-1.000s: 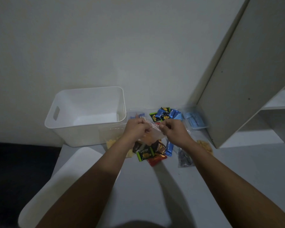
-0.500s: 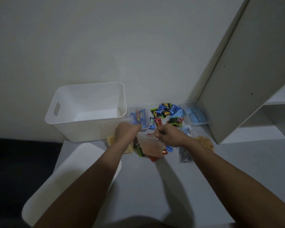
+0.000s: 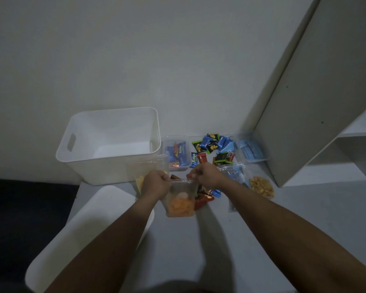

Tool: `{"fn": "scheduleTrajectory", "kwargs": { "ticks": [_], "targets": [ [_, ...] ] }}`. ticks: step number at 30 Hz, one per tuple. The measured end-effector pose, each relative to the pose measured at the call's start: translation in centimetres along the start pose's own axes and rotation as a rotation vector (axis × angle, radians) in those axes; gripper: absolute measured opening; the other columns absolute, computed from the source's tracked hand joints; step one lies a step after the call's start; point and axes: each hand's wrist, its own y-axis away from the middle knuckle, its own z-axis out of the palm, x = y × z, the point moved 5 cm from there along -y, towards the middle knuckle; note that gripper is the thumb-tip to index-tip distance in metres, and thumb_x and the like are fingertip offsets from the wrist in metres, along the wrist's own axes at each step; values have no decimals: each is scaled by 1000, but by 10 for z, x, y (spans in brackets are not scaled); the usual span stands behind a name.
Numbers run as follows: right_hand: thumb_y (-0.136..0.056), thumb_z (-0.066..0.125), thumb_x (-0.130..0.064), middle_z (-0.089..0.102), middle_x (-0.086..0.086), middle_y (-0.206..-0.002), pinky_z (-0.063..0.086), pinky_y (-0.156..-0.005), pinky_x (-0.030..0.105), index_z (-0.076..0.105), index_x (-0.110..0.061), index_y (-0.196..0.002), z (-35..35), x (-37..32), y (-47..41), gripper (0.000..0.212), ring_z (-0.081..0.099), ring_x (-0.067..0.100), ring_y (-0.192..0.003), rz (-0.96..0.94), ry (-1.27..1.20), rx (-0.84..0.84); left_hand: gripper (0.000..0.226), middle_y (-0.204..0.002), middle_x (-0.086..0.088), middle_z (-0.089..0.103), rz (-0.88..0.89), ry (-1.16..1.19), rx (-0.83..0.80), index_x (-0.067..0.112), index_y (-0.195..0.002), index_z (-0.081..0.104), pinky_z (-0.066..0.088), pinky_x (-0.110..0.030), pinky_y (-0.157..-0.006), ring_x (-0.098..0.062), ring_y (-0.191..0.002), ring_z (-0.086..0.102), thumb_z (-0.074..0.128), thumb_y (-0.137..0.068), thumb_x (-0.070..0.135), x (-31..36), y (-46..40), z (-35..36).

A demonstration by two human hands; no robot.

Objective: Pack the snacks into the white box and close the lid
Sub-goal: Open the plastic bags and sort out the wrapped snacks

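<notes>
A clear zip bag of orange snacks (image 3: 180, 203) is pinched along its top edge by the left hand (image 3: 155, 185) and the right hand (image 3: 207, 176), fingers pressed shut on the plastic, and it hangs below them. The white box (image 3: 112, 144) stands open at ten o'clock from the hands, its lid (image 3: 89, 235) flat at seven o'clock. Loose snack packets (image 3: 211, 149) are scattered at one o'clock.

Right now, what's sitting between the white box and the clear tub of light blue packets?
In the head view, between the white box and the tub of light blue packets: a clear tub of blue wrappers and loose snack packets.
</notes>
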Motion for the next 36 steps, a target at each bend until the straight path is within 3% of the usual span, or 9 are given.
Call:
{"fn": "scheduleTrajectory", "kwargs": {
  "ticks": [2,6,13,17,20,23,27,33,36],
  "targets": [
    [-94,57,-14,68,10,-113,52,-87,32,68,-8,-108,-3,-2,-1,20,62,20,-104,-9,11,29,11,-83,-3,67,-47,-16,45,17,-73,68,47,-28,-68,-22,-80,62,66,-80,9,-4,-4,-3],
    [-92,58,-9,60,11,-126,48,-73,20,63,-9,-118,0,0,-6,27,58,22,-111,-3,-36,29,11,-90,-5,68,-133,-59,158,19,-76,68,53,-35,-79,-29,-88,63,59,-80,14,-14,-12,-16],
    [-92,59,-11,59,13,-121,48,-63,17,63,-8,-112,8,12,-16,21,58,17,-99,25,-72,1,26,-105,-5,65,-131,-110,207,19,-99,67,51,-35,-84,-30,-99,62,64,-75,12,-17,-13,-24],
    [-92,61,-14,64,12,-114,51,-69,24,65,-8,-112,-4,24,-19,22,61,20,-98,55,-23,39,46,-114,-9,53,109,-328,357,14,-114,57,49,-44,-86,-31,-107,51,68,-69,15,-1,-3,-17],
    [-90,64,-17,66,10,-112,52,-80,29,66,-7,-113,-21,45,-19,25,62,20,-99,99,63,108,48,-118,-8,50,353,-398,399,14,-119,54,43,-37,-90,-25,-109,45,70,-74,22,24,8,0],
    [-88,64,-18,68,9,-109,47,-84,30,67,-7,-109,-40,77,-15,23,61,21,-99,205,166,213,42,-121,-3,53,469,-322,250,15,-121,56,45,-33,-94,-19,-111,47,68,-81,21,42,9,30],
    [-88,60,-27,63,11,-101,50,-80,35,62,-7,-102,-62,120,2,24,59,25,-90,416,266,312,26,-105,3,63,404,-196,-105,22,-109,62,54,-34,-83,-14,-98,60,68,-83,22,52,6,68],
    [-91,55,-32,66,12,-100,41,-68,27,65,-2,-106,-64,162,17,34,61,27,-87,548,198,178,15,-94,-1,67,273,-291,-454,16,-97,67,57,-39,-79,-15,-86,63,67,-84,23,54,9,116],
    [-88,60,-26,70,11,-103,48,-74,27,72,-7,-104,-64,171,18,27,63,24,-92,535,102,179,12,-88,-3,68,240,-269,-522,14,-92,68,57,-39,-81,-17,-83,65,70,-82,20,57,11,133]
  ]
}}
